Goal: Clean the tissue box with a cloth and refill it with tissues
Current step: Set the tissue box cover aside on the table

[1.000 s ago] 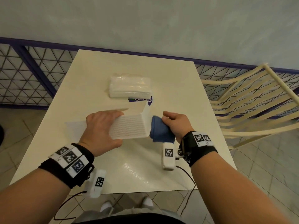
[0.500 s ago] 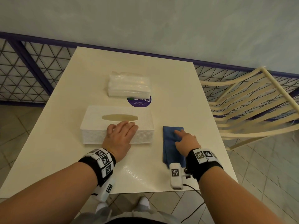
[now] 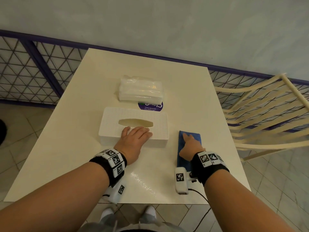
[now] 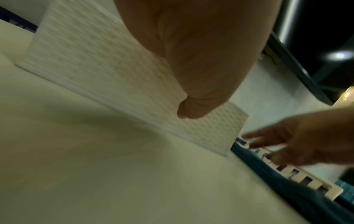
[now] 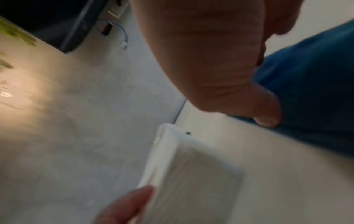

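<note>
A white tissue box with an oval slot on top lies flat on the cream table; the slot looks empty. My left hand rests flat on the box's near top edge, fingers straight; its thumb shows against the ribbed box wall. A folded blue cloth lies just right of the box. My right hand lies flat on the cloth, fingers extended. A clear-wrapped pack of white tissues sits behind the box.
A round purple sticker shows between pack and box. A cream slatted chair stands close at the table's right edge. A purple-framed mesh fence and a grey wall run behind the table.
One second ago my left hand held the box tilted up while my right wiped its end with the bunched cloth. Box and cloth now lie flat on the table under flat hands.
</note>
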`<action>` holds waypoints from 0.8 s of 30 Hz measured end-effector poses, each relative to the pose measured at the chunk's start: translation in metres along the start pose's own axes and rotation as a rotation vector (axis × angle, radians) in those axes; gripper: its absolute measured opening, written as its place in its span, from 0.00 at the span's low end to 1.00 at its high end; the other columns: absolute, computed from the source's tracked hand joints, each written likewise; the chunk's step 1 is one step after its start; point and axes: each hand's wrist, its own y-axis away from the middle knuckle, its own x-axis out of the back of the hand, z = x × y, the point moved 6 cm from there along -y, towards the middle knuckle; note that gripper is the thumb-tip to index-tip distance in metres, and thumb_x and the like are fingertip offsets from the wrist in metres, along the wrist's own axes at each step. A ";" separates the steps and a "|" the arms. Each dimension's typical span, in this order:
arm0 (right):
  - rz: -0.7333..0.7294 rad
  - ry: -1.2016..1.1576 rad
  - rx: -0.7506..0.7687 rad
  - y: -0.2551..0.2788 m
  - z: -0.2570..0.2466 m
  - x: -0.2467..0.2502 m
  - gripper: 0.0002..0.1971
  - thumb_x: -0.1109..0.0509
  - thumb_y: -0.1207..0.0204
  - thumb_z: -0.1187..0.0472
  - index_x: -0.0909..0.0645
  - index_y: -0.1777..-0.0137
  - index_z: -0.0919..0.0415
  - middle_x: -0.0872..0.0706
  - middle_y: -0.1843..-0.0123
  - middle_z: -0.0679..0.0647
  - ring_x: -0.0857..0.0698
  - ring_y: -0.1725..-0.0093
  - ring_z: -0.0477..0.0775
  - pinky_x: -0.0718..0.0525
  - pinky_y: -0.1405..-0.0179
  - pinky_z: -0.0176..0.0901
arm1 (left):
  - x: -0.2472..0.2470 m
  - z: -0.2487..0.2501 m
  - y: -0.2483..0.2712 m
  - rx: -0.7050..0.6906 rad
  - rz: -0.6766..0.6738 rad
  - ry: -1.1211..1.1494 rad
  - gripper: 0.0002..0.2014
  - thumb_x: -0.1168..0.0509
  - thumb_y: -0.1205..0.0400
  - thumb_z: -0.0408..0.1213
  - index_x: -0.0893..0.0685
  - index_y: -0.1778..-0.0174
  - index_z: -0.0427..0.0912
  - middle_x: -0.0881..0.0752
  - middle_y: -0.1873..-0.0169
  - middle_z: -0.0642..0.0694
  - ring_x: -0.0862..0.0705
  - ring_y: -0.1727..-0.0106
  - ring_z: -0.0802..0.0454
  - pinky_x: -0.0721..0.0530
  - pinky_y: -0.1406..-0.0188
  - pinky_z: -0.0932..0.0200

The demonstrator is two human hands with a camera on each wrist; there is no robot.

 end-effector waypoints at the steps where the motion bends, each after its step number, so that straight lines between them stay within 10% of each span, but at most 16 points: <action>1: 0.097 -0.071 0.055 0.006 -0.013 0.014 0.44 0.33 0.30 0.64 0.49 0.16 0.47 0.29 0.22 0.52 0.31 0.21 0.61 0.44 0.19 0.69 | 0.005 0.002 0.000 -0.002 0.040 0.016 0.38 0.31 0.41 0.23 0.29 0.34 0.51 0.19 0.35 0.48 0.30 0.31 0.51 0.42 0.30 0.43; 4: 0.373 -0.246 0.414 0.030 -0.072 0.053 0.45 0.27 0.37 0.56 0.40 0.19 0.44 0.24 0.29 0.54 0.27 0.27 0.60 0.35 0.22 0.59 | 0.023 0.010 0.012 -0.091 0.130 0.056 0.22 0.35 0.36 0.31 0.20 0.45 0.48 0.16 0.48 0.50 0.23 0.45 0.51 0.36 0.43 0.53; 7: 0.327 -0.037 0.649 0.033 -0.131 0.051 0.59 0.19 0.46 0.42 0.52 0.18 0.37 0.35 0.22 0.57 0.36 0.24 0.62 0.37 0.22 0.62 | 0.019 0.006 0.033 -0.179 -0.009 0.039 0.14 0.39 0.33 0.39 0.17 0.53 0.51 0.15 0.59 0.55 0.18 0.58 0.54 0.36 0.47 0.60; 12: 0.138 0.398 0.604 0.001 -0.180 0.020 0.74 0.19 0.55 0.29 0.73 0.22 0.31 0.62 0.13 0.57 0.62 0.15 0.65 0.60 0.21 0.76 | 0.002 -0.022 0.051 -0.052 -0.209 -0.006 0.17 0.44 0.30 0.46 0.14 0.51 0.53 0.12 0.58 0.58 0.14 0.58 0.56 0.33 0.47 0.61; 17: 0.097 0.469 0.561 -0.009 -0.174 0.015 0.73 0.18 0.54 0.34 0.74 0.22 0.31 0.52 0.14 0.61 0.54 0.15 0.66 0.55 0.22 0.78 | -0.014 -0.022 0.048 0.048 -0.354 -0.021 0.34 0.61 0.27 0.51 0.24 0.30 0.45 0.22 0.31 0.49 0.25 0.30 0.48 0.34 0.30 0.52; 22: 0.089 0.527 0.524 -0.010 -0.144 0.016 0.74 0.16 0.53 0.37 0.75 0.23 0.30 0.58 0.14 0.62 0.57 0.15 0.68 0.58 0.22 0.79 | -0.021 -0.003 0.039 -0.028 -0.385 -0.065 0.19 0.46 0.28 0.45 0.12 0.51 0.50 0.10 0.54 0.54 0.12 0.54 0.55 0.16 0.51 0.60; 24: 0.106 0.538 0.532 -0.009 -0.140 0.014 0.73 0.16 0.51 0.39 0.75 0.23 0.30 0.57 0.14 0.62 0.57 0.16 0.69 0.58 0.22 0.79 | -0.019 0.005 0.033 -0.024 -0.338 -0.047 0.18 0.42 0.25 0.39 0.15 0.42 0.46 0.13 0.44 0.50 0.14 0.44 0.50 0.21 0.41 0.57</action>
